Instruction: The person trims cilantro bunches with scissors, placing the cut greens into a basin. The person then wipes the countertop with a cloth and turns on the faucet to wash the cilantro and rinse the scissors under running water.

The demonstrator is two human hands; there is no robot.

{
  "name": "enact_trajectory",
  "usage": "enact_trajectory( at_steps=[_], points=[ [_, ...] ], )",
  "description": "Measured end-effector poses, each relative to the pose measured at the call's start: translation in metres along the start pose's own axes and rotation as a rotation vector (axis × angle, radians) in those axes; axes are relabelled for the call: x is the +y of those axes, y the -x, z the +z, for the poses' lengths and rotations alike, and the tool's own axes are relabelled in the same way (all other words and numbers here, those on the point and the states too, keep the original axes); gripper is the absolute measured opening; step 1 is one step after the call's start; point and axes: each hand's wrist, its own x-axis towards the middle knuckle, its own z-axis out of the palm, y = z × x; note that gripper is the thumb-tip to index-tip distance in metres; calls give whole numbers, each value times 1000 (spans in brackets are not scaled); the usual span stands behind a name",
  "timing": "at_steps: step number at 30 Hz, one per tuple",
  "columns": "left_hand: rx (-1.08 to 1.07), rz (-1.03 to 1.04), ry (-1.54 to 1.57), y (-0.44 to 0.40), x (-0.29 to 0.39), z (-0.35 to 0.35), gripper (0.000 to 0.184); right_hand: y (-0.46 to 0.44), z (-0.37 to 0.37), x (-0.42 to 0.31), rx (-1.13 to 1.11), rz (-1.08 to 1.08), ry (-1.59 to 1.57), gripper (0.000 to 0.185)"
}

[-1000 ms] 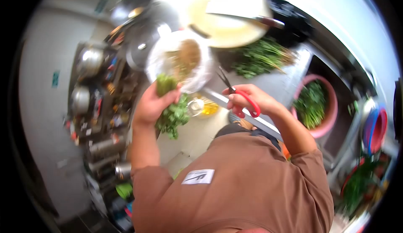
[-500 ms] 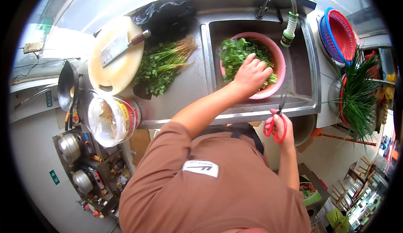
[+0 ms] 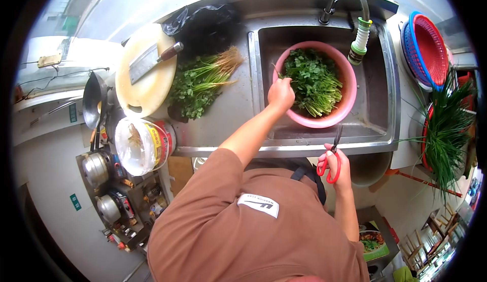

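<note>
Well to the left of the left hand, a plastic-lined bucket (image 3: 133,152) stood at the counter's edge. Beyond it, a flat cleaver (image 3: 145,64) with a dark handle lay on a smooth, round-ended cutting board (image 3: 139,96). Nearer that hand, but still apart from it, was a leafy bunch (image 3: 195,90), its pale, stringy roots pointing up and right.

The left hand (image 3: 280,95) was at the left rim of a glossy pink basin (image 3: 349,99), fingers curled in. A thin stem showed by its fingertips, though whether they gripped it could not be told. The damp-looking greens (image 3: 310,73) lay in the basin just right of this hand, the nearer of the two; their long axis slanted from frilly leaves at upper left to slim, pale stem ends at lower right.

Below the basin, the right hand (image 3: 343,169) gripped red-handled scissors (image 3: 335,152), dark metal blades pointing up towards the basin. Farther right of it hung long, grassy leaves (image 3: 444,129).
</note>
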Motion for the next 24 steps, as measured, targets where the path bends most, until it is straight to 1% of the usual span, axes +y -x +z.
enact_trajectory(
  at_steps=[2, 3, 4, 6, 7, 8, 9, 10, 12, 13, 15, 16, 17, 18, 19, 20, 21, 23, 24],
  points=[
    [-195, -322, -103, -24, -11, 3, 32, -9, 8, -12, -20, 1, 35, 39],
    [-191, -328, -95, -31, -9, 3, 32, -13, 11, -17, -28, 0, 62, 39],
    [-266, -384, -129, -36, -5, 6, 37, -15, 14, -19, -27, -7, 53, 34],
    [-388, -477, -219, -48, -1, 16, 49, -15, 19, -19, -32, -1, 63, 34],
    [-389, -478, -210, -50, -2, 23, 49, -15, 20, -18, -38, 4, 62, 34],
    [-396, -529, -215, -52, -2, 30, 49, -15, 18, -14, -53, 6, 80, 34],
    [-400, -579, -222, -53, 4, 28, 50, -14, 19, -9, -53, 16, 80, 34],
    [-397, -576, -218, -51, 8, 24, 50, -14, 19, -7, -72, 50, 94, 34],
    [-219, -504, -113, -39, 14, 11, 49, -20, 19, -3, -91, 90, 107, 37],
    [-219, -500, -121, -34, 14, 4, 49, -29, 20, -5, -92, 88, 99, 37],
    [-127, -354, -57, -23, 10, -8, 50, -58, 19, -11, -140, 198, 68, 35],
    [-9, -212, -57, -16, -3, -1, 50, -82, 18, -9, -160, 243, 175, 35],
    [-10, -211, -62, -12, -6, -4, 50, -105, 19, -8, -209, 255, 208, 34],
    [24, -135, -54, -8, -10, -7, 50, -119, 30, -28, -233, 309, 276, 32],
    [58, -62, -46, -3, -13, -11, 50, -143, 33, -21, -241, 295, 294, 33],
    [56, -57, -21, 0, -8, -21, 49, -171, 30, -15, -291, 344, 403, 34],
    [56, -60, -25, 3, -12, -23, 49, -186, 35, -12, -220, 277, 424, 33],
    [209, 108, 14, 6, -22, -23, 48, -217, 36, -3, -173, 330, 464, 27],
    [257, 146, 36, 11, -10, -39, 41, -228, 35, 4, -153, 339, 507, 26]
  ],
)
